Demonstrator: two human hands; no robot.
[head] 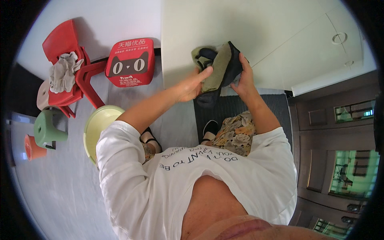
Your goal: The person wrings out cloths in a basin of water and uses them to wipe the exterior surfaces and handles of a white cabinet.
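In front of a pale cabinet panel, my two hands hold up a soft olive-green and black fabric item (218,72). Its exact kind cannot be told. My left hand (194,85) grips its near left side, the thumb lying over the olive cloth. My right hand (245,75) holds the black edge on the right, fingers partly behind it. A dark flap hangs down below the left hand. A dark ribbed mat (267,103) lies on the floor underneath.
To the left stand a red box-shaped stool (130,64) with a cat face, a red chair (61,39) bearing a crumpled grey cloth (64,72), a pale yellow basin (93,132), a green stool (48,129) and an orange bin (33,147). A brown door (318,141) is at right.
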